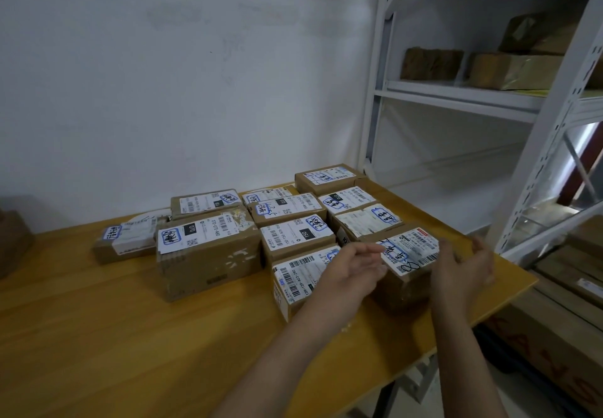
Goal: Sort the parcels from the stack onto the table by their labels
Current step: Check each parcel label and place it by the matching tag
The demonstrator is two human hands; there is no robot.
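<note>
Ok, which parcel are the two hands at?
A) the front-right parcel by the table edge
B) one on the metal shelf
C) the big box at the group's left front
A: the left hand and right hand flank the front-right parcel on the table, one at each side, fingers loosely open.

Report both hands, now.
Left hand: open, beside the brown cardboard parcel with the white label.
Right hand: open, at its other side.
</note>
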